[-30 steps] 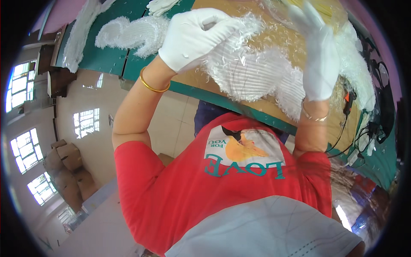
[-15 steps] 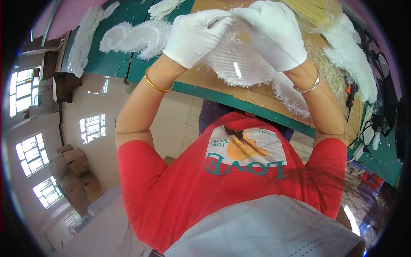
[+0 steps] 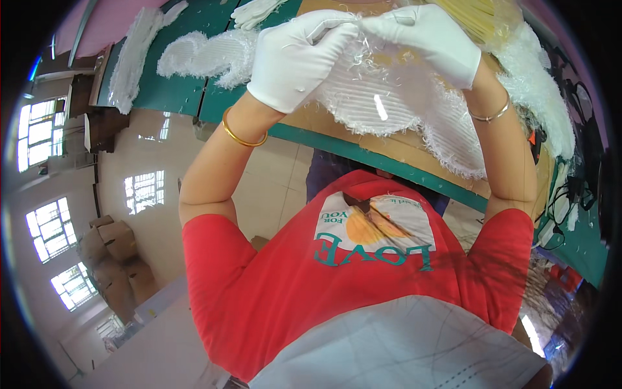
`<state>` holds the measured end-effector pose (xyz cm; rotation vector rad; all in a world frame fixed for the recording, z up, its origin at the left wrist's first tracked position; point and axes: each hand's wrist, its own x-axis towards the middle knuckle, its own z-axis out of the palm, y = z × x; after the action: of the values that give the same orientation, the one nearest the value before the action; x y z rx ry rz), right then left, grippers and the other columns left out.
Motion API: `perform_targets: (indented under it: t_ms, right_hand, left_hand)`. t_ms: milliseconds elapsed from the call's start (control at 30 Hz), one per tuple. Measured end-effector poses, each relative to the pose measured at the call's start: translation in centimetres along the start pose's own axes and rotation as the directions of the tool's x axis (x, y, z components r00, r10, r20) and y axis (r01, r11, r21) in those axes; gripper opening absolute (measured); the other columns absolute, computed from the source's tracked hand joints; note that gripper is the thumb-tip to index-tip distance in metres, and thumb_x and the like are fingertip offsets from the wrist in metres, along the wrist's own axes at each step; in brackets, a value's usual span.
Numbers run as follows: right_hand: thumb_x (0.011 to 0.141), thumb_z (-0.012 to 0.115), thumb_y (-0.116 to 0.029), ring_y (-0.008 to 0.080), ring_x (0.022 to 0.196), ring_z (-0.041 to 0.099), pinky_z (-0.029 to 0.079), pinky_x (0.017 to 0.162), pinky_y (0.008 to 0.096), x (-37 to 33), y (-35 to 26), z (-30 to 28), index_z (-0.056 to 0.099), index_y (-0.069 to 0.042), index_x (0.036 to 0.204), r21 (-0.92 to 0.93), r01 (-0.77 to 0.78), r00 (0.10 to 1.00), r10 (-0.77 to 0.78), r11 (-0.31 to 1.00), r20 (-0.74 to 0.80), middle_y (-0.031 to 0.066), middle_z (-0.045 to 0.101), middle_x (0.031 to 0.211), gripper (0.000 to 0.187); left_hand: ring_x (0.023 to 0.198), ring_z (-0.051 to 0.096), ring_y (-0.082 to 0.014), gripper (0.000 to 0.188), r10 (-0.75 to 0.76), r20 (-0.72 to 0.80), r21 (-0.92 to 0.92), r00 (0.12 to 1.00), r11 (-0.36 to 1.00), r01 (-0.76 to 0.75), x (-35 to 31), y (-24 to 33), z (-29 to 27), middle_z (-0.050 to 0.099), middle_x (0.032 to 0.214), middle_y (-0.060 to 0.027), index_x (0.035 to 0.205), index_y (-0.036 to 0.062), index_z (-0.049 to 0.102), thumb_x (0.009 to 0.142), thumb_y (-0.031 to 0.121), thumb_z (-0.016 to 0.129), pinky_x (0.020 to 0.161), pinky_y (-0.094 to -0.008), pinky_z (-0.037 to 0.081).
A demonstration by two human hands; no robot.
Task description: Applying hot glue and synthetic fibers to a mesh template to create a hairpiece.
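Both hands wear white gloves and meet at the top middle, fingertips close together. My left hand (image 3: 295, 61) is closed in a pinch. My right hand (image 3: 437, 42) is pinched too, its fingertips beside the left ones. What they grip is too small to make out. Thin, clear curled strands (image 3: 364, 55) show just beneath the fingertips. Under the hands lies a white ribbed piece with a frayed, fringed edge (image 3: 363, 104). Its narrower fringed part (image 3: 457, 139) stretches toward the table's near edge, below my right wrist.
A brown board (image 3: 311, 120) covers part of the green table (image 3: 162, 97). To the left lie more fringed white pieces (image 3: 207, 55) and spare white gloves (image 3: 256, 11). At the right are a fluffy white heap (image 3: 551, 97), pale yellow strips (image 3: 470, 23), an orange-and-black tool (image 3: 535, 142) and cables (image 3: 570, 194).
My right hand has turned flatter and shifted slightly right, its wrist moving outward. More clear strands show below the fingertips. My left hand has barely moved.
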<state>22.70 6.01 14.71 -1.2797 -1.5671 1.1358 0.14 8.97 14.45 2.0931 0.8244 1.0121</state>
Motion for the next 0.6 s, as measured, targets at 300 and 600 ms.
perform_targets:
  t_ms: [300,600]
  right_hand:
    - [0.093,0.077,-0.025,0.0152,0.082,0.069,0.055,0.077,0.0290,0.0,-0.8,-0.5,0.078,0.000,0.105,-0.253,0.214,0.975,-0.192,0.944,0.109,0.0071,0.077,0.089,0.027]
    - [0.090,0.079,-0.036,0.0169,0.086,0.071,0.057,0.080,0.0317,0.6,-0.4,1.0,0.077,-0.003,0.104,-0.600,0.120,0.992,-0.114,0.791,0.047,0.0109,0.076,0.091,0.036]
  left_hand:
    - [0.088,0.065,-0.0055,0.018,-0.078,-0.004,-0.080,0.997,0.994,0.077,-0.6,-0.2,0.1,0.076,0.101,-0.0012,0.113,-0.0033,0.075,0.098,0.007,0.071,0.080,-0.0211,0.054]
    - [0.087,0.065,-0.0061,0.019,-0.011,-0.036,-0.063,0.999,0.998,0.009,0.2,-1.3,0.6,0.075,0.099,-0.0036,0.112,-0.0037,0.074,0.102,0.010,0.067,0.077,-0.0209,0.054]
